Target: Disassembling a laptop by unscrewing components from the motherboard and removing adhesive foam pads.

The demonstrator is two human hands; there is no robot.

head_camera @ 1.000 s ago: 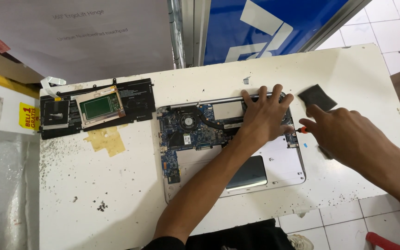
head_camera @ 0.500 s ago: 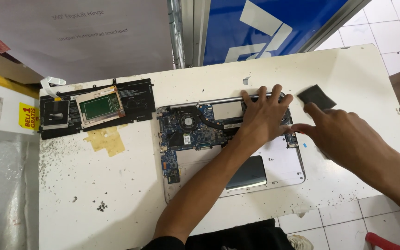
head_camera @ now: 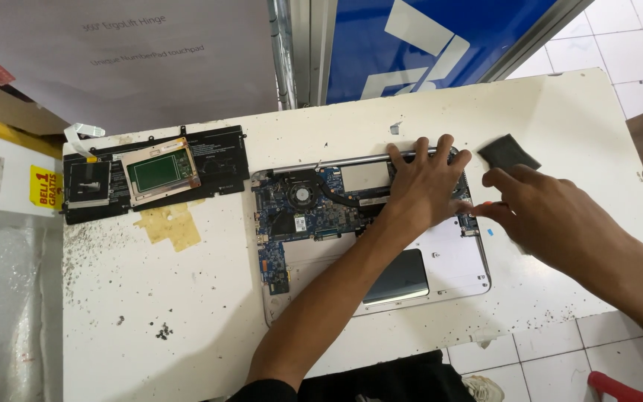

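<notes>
An opened silver laptop base (head_camera: 452,262) lies on the white table (head_camera: 187,313), its blue circuit board (head_camera: 292,223) and fan (head_camera: 301,195) bare. My left hand (head_camera: 424,182) lies flat with spread fingers on the board's upper right part, against the hinge edge. My right hand (head_camera: 545,212) comes in from the right, its fingers pinched on a small red-handled tool (head_camera: 487,203) at the laptop's right edge. Most of that tool is hidden by the hand. A dark square piece (head_camera: 507,152) lies just behind my right hand.
A long black battery pack (head_camera: 221,158) lies at the table's left back, with a green-faced touchpad module (head_camera: 159,173) on it. A yellowish tape patch (head_camera: 173,225) is in front of it. Cardboard and plastic wrap stand left of the table. Tiled floor shows at the right.
My right hand has slid left, from beside the dark square piece to the laptop's right edge. My left hand has stayed pressed on the board.
</notes>
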